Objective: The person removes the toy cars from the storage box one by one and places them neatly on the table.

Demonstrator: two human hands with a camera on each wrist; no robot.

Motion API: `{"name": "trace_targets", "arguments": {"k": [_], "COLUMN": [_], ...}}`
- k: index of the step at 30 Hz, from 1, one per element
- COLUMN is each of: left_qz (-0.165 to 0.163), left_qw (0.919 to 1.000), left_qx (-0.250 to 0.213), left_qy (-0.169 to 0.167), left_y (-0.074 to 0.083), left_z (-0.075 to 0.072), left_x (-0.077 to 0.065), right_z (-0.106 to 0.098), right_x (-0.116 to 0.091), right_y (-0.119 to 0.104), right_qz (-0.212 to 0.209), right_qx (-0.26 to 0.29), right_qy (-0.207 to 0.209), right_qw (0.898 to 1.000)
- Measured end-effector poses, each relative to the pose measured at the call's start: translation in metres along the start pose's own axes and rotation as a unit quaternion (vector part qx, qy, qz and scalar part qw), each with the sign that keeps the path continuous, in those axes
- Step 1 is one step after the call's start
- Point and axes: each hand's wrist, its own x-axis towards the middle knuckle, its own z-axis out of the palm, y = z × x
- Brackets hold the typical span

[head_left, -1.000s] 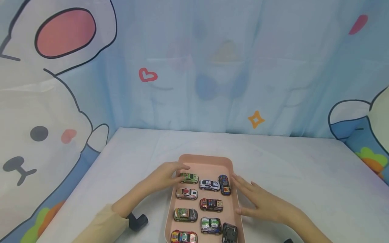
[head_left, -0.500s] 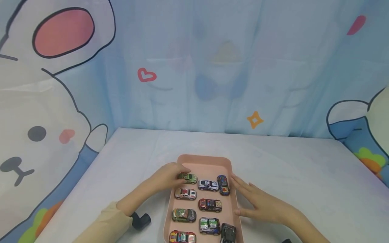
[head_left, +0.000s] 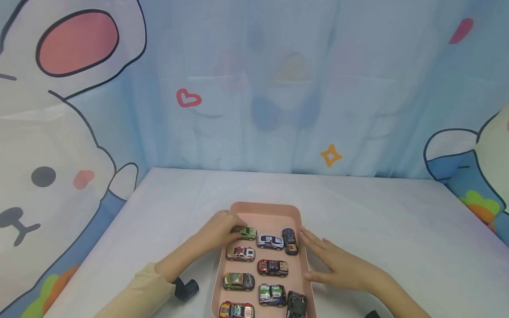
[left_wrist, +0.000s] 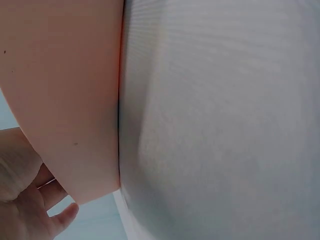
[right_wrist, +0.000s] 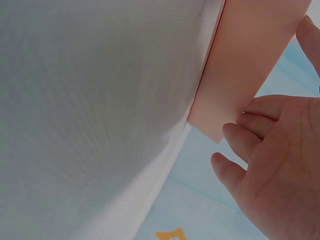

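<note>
A pink tray holding several toy cars sits on the white table. My left hand reaches over its left rim and pinches the rear-left end of a green toy car between thumb and fingers. In the left wrist view the left hand curves over the tray's wall; the car is hidden there. My right hand lies along the tray's right side, fingers fairly straight, fingertips at the rim beside a dark blue toy car. The right wrist view has the right hand against the tray's outer wall.
Near the green car are a white-and-black car, a white-and-red car and a red-black car. More cars, including a black one, fill the near end. A blue cartoon curtain hangs behind the table.
My left hand's thumb and fingers have closed in around the green car. The right hand stays at the tray's side. The whole head view has shifted slightly.
</note>
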Motion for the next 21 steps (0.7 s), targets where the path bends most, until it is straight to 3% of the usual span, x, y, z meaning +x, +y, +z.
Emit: {"name": "trace_targets", "arguments": {"k": [15,21], "left_qz": [0.015,0.009], "left_qw": [0.9998,0.9997], "left_qx": [-0.003,-0.006], "left_qy": [0.013,0.024], "left_y": [0.000,0.004], "left_z": [0.000,-0.013], "left_x": [0.003,0.005], "right_z": [0.002,0.001], "right_x": [-0.001,0.000], "right_y": [0.001,0.001], "right_qz": [-0.002,0.000], "right_qx": [0.001,0.003], "right_qy": [0.002,0.000], "right_qw": [1.000,1.000]}}
